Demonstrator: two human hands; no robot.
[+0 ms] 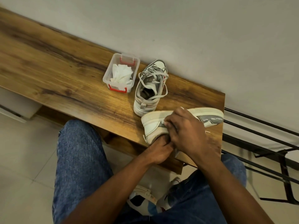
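While looking down past blue jeans [77, 152], first to be met: two grips at the near right corner of the wooden worktop [64, 81]. Left grip [159, 151] curled tight round the heel end of a white and grey sneaker [208, 117], with fingers tucked into the opening. Right grip [182, 131] laid over the side of that sneaker with bent fingers; cannot tell if pinching a wipe underneath. Tipped on its side with sole turned to the wall, toe right at the worktop's right edge. Could slide off that edge and drop by the black metal rack [285, 178] if rubbed too hard or held too loosely. Just behind, very close: second sneaker [145, 96], standing upright with loose, trailing laces. Could get bumped, or pulled along by a snagged lace. Further back, just beside it: clear plastic box [107, 73] with red clips, holding white tissues [121, 73]. Might tip if grabbed at in a hurry. Last of all, plain wall [210, 38].
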